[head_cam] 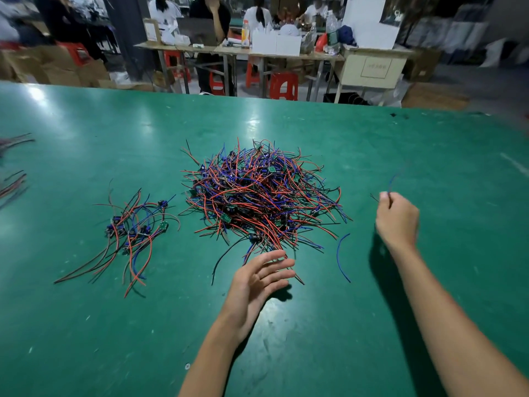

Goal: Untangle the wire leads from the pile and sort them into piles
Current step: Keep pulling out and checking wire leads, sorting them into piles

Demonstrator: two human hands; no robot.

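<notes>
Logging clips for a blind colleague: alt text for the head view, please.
A big tangled pile of wire leads sits on a green table, a small sorted pile to its left. The left hand reaches open; the right hand pinches a wire.

Overhead light, moderately bright on green counter (286, 353); white glare patches at far centre and far left. Soft dark shadows under both hands and forearms. Right hand (397, 217) slightly motion-blurred. Wide-angle distortion bends counter edge; corners dim, smeared. Background room darker, people there out of focus.
</notes>
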